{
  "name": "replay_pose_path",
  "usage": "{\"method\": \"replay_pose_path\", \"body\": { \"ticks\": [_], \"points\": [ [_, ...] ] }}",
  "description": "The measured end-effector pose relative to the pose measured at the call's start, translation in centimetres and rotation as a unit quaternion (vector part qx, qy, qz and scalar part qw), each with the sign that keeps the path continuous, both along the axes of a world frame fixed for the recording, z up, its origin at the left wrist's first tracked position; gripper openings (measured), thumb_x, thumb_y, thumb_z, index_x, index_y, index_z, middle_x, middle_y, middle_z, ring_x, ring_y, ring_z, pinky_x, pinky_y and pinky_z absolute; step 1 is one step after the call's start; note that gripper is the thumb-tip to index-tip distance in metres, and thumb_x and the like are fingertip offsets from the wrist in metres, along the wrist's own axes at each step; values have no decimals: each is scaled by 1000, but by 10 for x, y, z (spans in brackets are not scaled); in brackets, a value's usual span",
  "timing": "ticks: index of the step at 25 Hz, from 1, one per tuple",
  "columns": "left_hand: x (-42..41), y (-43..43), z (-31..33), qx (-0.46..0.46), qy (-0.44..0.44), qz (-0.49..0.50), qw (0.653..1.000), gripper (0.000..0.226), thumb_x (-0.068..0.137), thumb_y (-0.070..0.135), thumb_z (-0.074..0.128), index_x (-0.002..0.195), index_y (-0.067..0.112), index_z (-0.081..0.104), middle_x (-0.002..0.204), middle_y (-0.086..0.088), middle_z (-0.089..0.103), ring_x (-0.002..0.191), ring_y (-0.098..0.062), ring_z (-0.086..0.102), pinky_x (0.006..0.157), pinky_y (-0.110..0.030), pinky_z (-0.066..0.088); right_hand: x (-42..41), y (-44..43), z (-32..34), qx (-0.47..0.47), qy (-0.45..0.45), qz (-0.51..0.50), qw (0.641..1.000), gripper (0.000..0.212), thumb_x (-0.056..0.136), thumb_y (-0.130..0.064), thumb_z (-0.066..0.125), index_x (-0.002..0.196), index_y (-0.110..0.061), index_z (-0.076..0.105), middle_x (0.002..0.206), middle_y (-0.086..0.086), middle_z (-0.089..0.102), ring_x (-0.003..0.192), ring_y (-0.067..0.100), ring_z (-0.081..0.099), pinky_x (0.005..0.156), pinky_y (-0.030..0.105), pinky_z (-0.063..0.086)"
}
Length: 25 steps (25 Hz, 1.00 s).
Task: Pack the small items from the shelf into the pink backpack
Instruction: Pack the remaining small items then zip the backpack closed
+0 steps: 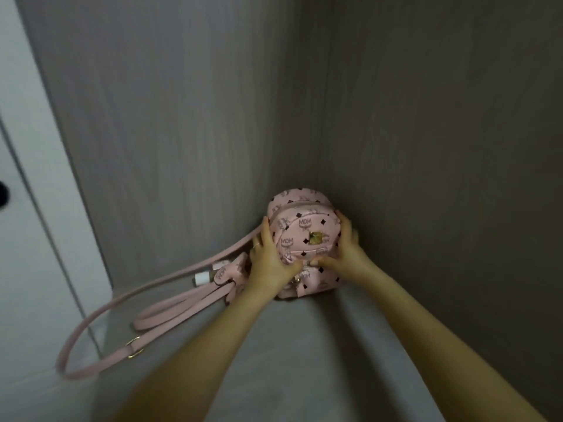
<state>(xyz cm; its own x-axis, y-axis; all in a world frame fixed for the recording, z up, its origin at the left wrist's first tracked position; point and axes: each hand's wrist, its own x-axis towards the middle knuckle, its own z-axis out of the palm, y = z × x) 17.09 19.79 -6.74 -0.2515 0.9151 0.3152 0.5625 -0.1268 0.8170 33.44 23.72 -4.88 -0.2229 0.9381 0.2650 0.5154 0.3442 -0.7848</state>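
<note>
Grip: left hand [270, 257], right hand [342, 249] clasp pink backpack [304, 231] sides, backpack between palms.

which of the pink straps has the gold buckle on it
The long strap looping widest to the left carries the gold buckle on its near run; the shorter folded strap nearer the pink backpack shows none.

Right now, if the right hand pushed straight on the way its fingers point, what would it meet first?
The right hand grips the pink backpack, so that comes first. Past it, the fingers head for the wardrobe corner behind, though depth there is unclear.
</note>
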Motion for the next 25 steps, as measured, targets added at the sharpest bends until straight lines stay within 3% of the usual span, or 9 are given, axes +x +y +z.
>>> {"method": "replay_pose_path", "body": {
  "ticks": [4, 9, 15, 21, 25],
  "points": [
    [-6, 55, -5, 8, -3, -5, 1000, 119, 60, 39, 82, 149, 26, 4, 147, -16, 25, 134, -37, 27, 107, -53, 30, -4, 54, -8, 2, 17, -6, 1000, 116, 67, -14, 84, 147, -21, 1, 147, 12, 11, 137, 24, 19, 99, 26, 23],
    [-13, 70, -14, 25, 15, 8, 1000, 109, 64, 40, 79, 147, 27, 9, 146, -16, 27, 131, -39, 31, 105, -53, 32, -5, 77, -16, 15, 4, 13, 1000, 115, 66, -15, 85, 146, -19, 3, 145, 11, 10, 130, 11, 17, 103, 21, 21],
    [-5, 68, -12, 26, 17, 34, 999, 106, 69, 33, 78, 147, 25, 7, 146, -16, 24, 132, -40, 26, 104, -50, 29, -3, 81, -13, 18, -2, 41, 999, 118, 65, -15, 85, 145, -16, -1, 148, 11, 7, 139, 21, 15, 114, 32, 22],
    [-4, 68, -14, 34, 27, 44, 998, 101, 71, 35, 75, 147, 24, 9, 146, -15, 26, 130, -41, 28, 101, -51, 33, -2, 88, -19, 22, 17, 38, 999, 113, 65, -12, 85, 143, -13, 3, 148, 11, 10, 139, 21, 22, 115, 40, 28],
    [-12, 56, -3, -24, 77, 31, 996, 104, 68, 43, 76, 145, 18, 11, 142, -19, 35, 126, -43, 36, 100, -50, 35, -4, 75, -13, -17, 41, 18, 999, 115, 61, -13, 87, 142, -17, 6, 148, 11, 18, 135, 19, 32, 110, 41, 36]
  ]
}}
